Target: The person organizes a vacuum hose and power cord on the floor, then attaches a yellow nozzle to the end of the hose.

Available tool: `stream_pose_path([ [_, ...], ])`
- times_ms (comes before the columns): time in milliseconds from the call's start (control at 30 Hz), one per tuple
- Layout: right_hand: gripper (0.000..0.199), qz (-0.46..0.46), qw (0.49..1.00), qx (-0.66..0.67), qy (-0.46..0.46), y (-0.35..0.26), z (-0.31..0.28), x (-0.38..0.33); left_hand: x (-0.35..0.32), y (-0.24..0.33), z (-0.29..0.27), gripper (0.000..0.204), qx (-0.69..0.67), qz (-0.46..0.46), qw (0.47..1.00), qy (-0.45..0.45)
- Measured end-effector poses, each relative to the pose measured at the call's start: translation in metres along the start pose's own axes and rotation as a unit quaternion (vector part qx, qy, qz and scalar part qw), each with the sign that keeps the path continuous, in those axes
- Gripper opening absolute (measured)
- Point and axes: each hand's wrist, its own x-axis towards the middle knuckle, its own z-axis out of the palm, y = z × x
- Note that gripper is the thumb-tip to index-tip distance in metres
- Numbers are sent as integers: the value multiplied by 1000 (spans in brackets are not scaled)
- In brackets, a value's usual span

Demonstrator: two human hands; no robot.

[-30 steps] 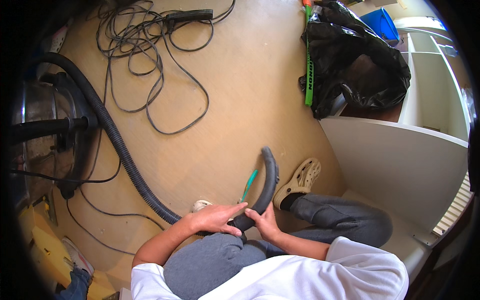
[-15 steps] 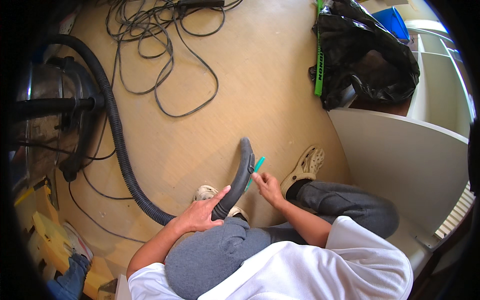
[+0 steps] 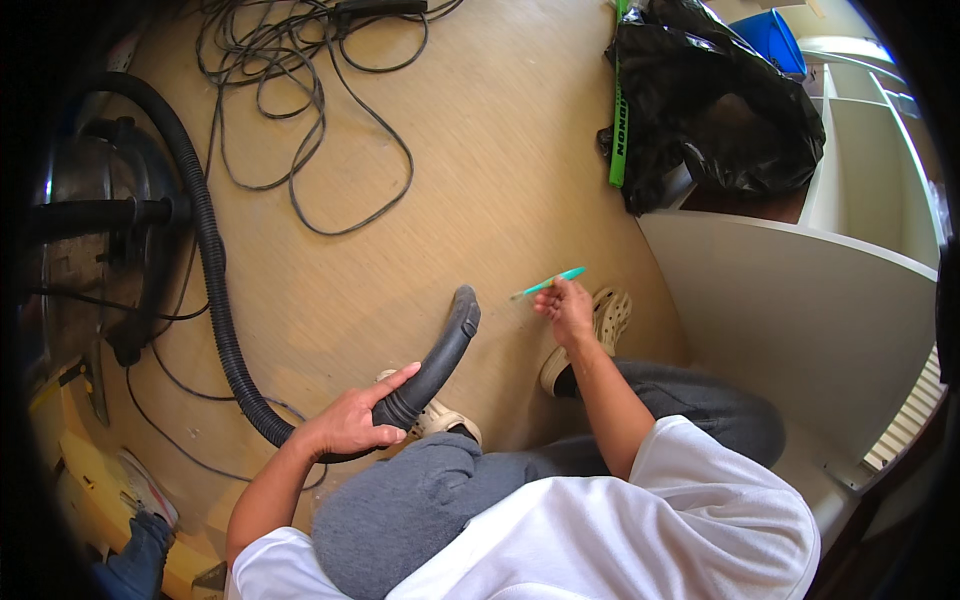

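My left hand (image 3: 352, 420) is wrapped round the dark grey curved end tube (image 3: 435, 362) of a vacuum hose, thumb and index finger showing along it. The tube's free end points away from me, just above the floor or touching it; I cannot tell which. My right hand (image 3: 568, 308) pinches a slim teal brush (image 3: 562, 279) whose thin, brownish tip points left, toward the tube's end. Brush and tube are apart. From my left hand the ribbed black hose (image 3: 222, 285) curves back to the vacuum cleaner (image 3: 110, 205) on the left.
Looped black cable (image 3: 300, 130) lies on the wooden floor at the far left. A black plastic bag (image 3: 725, 120) and a green strip (image 3: 619, 110) rest at a white cabinet (image 3: 790, 310) on the right. Behind the bag is a blue bucket (image 3: 772, 42). Another person's shoe (image 3: 150, 485) shows lower left.
My right hand has moved away from the tube, to the right and farther off, turning the brush nearly level. My left hand and the tube have shifted left, and the tube leans more to the right.
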Motion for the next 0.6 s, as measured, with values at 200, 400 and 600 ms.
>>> stream_pose_path([
  [200, 14, -108, 991, 71, 21, -55, -1, 20, 14, 0, 4, 82, 52, 71, 994, -60],
  [400, 11, -502, 850, -134, 84, -175, 16, 30, 69, 18, 31, 82, 89, 104, 976, -166],
  [600, 39, -628, 578, -397, 336, -310, -10, 18, 106, 25, 33, 78, 93, 137, 977, -134],
])
